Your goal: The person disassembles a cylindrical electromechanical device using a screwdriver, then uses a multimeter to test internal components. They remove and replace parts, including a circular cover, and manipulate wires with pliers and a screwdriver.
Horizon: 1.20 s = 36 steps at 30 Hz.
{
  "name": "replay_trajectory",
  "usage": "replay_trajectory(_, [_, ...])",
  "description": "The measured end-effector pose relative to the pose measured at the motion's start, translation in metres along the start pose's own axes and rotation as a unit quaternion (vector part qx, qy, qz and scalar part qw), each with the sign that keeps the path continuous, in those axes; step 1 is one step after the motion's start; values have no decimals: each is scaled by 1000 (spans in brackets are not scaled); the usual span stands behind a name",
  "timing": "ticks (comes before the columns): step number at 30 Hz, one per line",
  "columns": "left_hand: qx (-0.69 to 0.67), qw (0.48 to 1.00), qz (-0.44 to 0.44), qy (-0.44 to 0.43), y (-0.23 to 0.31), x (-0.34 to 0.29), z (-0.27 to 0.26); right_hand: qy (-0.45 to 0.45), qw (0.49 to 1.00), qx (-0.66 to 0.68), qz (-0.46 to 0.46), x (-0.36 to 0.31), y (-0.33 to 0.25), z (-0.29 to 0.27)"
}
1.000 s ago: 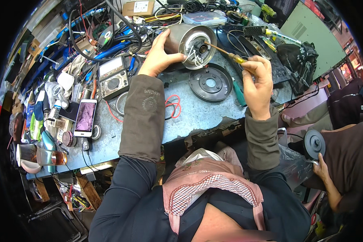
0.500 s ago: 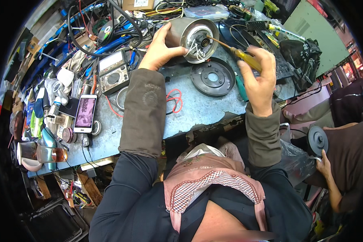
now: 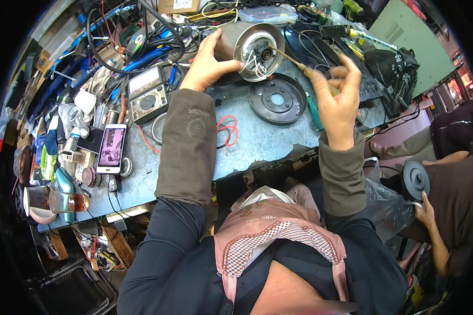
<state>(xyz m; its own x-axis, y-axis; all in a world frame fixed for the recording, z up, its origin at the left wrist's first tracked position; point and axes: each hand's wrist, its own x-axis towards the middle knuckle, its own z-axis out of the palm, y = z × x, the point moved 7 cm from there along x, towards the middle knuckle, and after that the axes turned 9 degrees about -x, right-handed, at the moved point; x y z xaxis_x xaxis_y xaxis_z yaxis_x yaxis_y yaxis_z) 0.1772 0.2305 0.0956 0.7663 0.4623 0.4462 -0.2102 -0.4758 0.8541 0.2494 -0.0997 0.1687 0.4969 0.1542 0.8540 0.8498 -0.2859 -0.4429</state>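
A stainless-steel kettle body [image 3: 232, 38] lies tilted on its side on the bench, its underside facing me. My left hand [image 3: 207, 67] holds it, thumb at the rim. Inside the open underside are white wires [image 3: 255, 64] and a round black connector [image 3: 266, 54]. My right hand [image 3: 337, 100] has a screwdriver [image 3: 294, 62] with a yellowish handle, mostly hidden by the fingers. Its tip reaches in beside the connector; whether it sits in a screw I cannot tell. Just below the kettle rests a round black plastic base cover [image 3: 277, 100].
Left are an analog multimeter [image 3: 148, 100], a lit phone [image 3: 112, 148], a red wire loop [image 3: 227, 131] and a glass of brown liquid [image 3: 71, 201]. A green-handled tool [image 3: 314, 114] lies by my right hand. At right, another person's hand holds a round grey disc [image 3: 416, 180].
The fingers of my right hand have shifted and loosened round the screwdriver handle, while the tip stays in the kettle's underside. My left hand and the kettle have hardly moved.
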Motion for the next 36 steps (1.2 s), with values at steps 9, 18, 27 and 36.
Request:
replay_trajectory(9, [3, 1000, -3, -4, 1, 0, -2, -113, 974, -18, 194, -12, 36, 11])
replay_trajectory(18, [7, 1000, 4, -1, 2, 0, 0, -60, 988, 49, 133, -11, 34, 6])
replay_trajectory(27, [10, 1000, 3, -2, -1, 1, -1, -76, 982, 88, 146, -13, 29, 8])
replay_trajectory(36, [5, 1000, -4, -7, 0, 1, -1, -130, 927, 275, 220, -36, 46, 40])
